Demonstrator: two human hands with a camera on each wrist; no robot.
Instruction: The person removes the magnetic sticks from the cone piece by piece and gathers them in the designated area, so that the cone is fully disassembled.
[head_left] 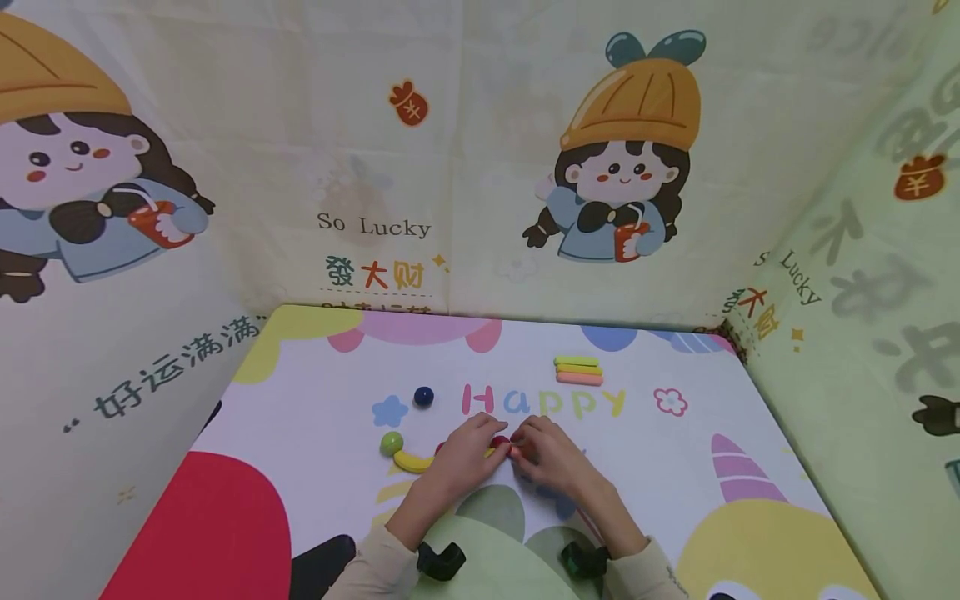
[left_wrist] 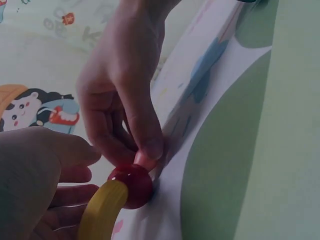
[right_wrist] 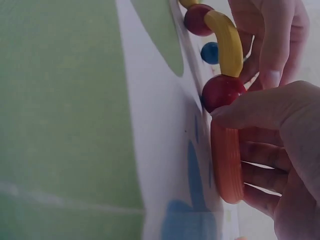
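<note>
My right hand (head_left: 553, 458) pinches a straight orange-pink rod (right_wrist: 227, 160), its thumb at the end that meets a shiny red ball (right_wrist: 223, 93). My left hand (head_left: 467, 457) is beside that ball; in the left wrist view its fingers lie behind a curved yellow rod (left_wrist: 102, 210), and whether they touch it I cannot tell. This yellow rod runs from the red ball to a second red ball (right_wrist: 198, 20). Further left, another curved yellow rod (head_left: 412, 462) reaches a green ball (head_left: 392, 443). My left hand partly covers the row in the head view.
Behind the row sits a dark blue ball (head_left: 423, 397). Straight rods in yellow-green, yellow and pink (head_left: 579, 378) lie side by side at the back, right of centre. The printed tabletop (head_left: 337, 375) meets cloth-covered walls (head_left: 480, 167) at the back and sides.
</note>
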